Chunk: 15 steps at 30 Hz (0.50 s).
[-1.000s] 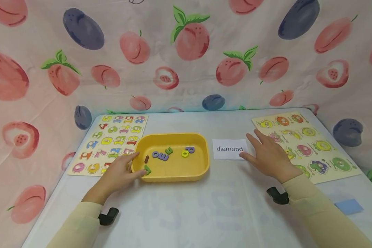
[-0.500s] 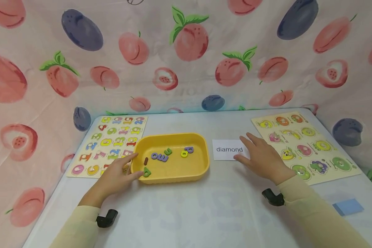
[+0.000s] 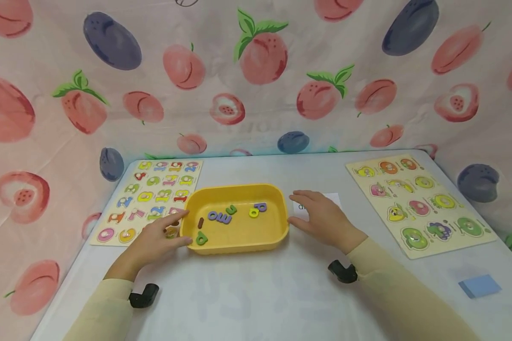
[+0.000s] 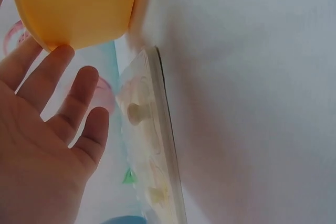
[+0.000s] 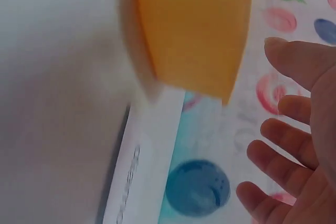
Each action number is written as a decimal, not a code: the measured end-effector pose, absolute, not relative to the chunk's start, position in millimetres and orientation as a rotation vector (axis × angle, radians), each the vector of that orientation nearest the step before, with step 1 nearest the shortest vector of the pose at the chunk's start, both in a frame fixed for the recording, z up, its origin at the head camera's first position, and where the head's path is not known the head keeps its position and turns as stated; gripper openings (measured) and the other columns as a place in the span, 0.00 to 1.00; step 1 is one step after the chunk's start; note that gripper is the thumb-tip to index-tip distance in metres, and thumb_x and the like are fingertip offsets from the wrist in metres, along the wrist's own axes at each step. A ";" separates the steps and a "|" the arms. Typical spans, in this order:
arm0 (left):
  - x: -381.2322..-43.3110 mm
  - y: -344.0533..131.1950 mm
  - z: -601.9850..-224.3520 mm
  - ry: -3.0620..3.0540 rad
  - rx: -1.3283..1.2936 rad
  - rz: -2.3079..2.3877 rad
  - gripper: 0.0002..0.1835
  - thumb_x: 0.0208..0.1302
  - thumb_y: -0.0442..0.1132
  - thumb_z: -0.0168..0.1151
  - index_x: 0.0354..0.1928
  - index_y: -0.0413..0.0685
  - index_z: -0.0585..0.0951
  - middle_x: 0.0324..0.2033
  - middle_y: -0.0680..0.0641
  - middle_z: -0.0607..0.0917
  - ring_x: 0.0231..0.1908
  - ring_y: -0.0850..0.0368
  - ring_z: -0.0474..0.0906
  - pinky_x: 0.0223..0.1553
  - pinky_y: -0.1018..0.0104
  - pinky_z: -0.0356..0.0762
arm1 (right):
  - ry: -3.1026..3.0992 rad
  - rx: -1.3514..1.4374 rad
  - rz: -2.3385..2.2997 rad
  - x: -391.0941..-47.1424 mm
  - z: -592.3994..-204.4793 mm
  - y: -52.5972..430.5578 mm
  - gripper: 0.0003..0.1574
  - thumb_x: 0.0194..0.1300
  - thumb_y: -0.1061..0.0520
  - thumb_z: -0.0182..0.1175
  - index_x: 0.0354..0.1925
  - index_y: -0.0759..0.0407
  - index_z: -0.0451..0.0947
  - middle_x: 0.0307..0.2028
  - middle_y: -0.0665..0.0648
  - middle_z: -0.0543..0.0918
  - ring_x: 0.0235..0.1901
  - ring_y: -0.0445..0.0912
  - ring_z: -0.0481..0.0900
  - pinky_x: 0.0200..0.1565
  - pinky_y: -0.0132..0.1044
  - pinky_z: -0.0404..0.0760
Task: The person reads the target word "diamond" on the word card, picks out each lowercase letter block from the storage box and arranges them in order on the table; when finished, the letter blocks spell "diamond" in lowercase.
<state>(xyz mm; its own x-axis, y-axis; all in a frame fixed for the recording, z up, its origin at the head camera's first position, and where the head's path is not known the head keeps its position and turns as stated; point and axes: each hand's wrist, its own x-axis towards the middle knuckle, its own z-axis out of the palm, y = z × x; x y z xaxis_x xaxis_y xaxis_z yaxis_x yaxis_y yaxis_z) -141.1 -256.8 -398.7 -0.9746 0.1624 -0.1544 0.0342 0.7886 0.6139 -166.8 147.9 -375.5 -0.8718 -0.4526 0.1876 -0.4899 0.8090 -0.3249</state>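
Observation:
A yellow tray (image 3: 239,237) stands mid-table with several foam-like letters in it. A green letter (image 3: 201,238) and a short brown stick-shaped piece (image 3: 200,222) lie at its left end. Purple letters (image 3: 224,218), a green u-like letter (image 3: 231,210) and a yellow round letter (image 3: 253,212) lie farther right. My left hand (image 3: 153,244) touches the tray's left end, fingers extended along its outer wall (image 4: 79,9). Beside the right end, my right hand (image 3: 322,218) is spread, apart from the tray wall (image 5: 194,30) in the right wrist view. It partly covers a white word card (image 3: 333,199).
A number puzzle board (image 3: 153,189) lies at the left, partly behind the left hand. At the right is a fruit puzzle board (image 3: 392,194). A small blue block (image 3: 480,286) sits near the right edge. A peach-print cloth (image 3: 256,113) hangs behind the table.
My right hand has moved left from beyond the word card to the tray's right end, now covering most of the printed word. The left hand has shifted slightly left; its thumb no longer overlaps the green letter.

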 end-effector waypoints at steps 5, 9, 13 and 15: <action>-141.8 -260.1 -401.7 2.776 0.153 0.979 0.43 0.59 0.58 0.71 0.74 0.55 0.68 0.66 0.37 0.73 0.61 0.35 0.71 0.58 0.34 0.70 | -2.889 0.866 0.702 -167.4 -379.4 114.5 0.35 0.64 0.49 0.70 0.63 0.65 0.76 0.62 0.63 0.77 0.64 0.57 0.72 0.66 0.52 0.69; -141.4 -260.0 -401.9 2.766 0.142 0.997 0.43 0.59 0.58 0.72 0.74 0.56 0.68 0.67 0.38 0.72 0.62 0.35 0.70 0.59 0.33 0.69 | -2.845 0.957 0.815 -169.3 -385.4 93.2 0.33 0.64 0.52 0.70 0.62 0.66 0.76 0.61 0.63 0.78 0.63 0.57 0.73 0.66 0.51 0.68; -141.7 -259.1 -400.8 2.759 0.135 1.006 0.43 0.59 0.58 0.72 0.74 0.56 0.68 0.68 0.38 0.72 0.63 0.35 0.70 0.59 0.32 0.68 | -2.819 1.050 0.813 -172.8 -391.3 74.2 0.33 0.64 0.52 0.70 0.62 0.66 0.76 0.60 0.63 0.79 0.62 0.57 0.73 0.66 0.48 0.69; -141.8 -259.0 -400.3 2.755 0.128 1.008 0.43 0.59 0.58 0.72 0.74 0.56 0.68 0.68 0.37 0.71 0.63 0.34 0.70 0.59 0.32 0.68 | -2.815 1.087 0.804 -173.9 -391.9 65.5 0.33 0.64 0.53 0.70 0.62 0.66 0.76 0.60 0.63 0.79 0.62 0.56 0.74 0.66 0.48 0.69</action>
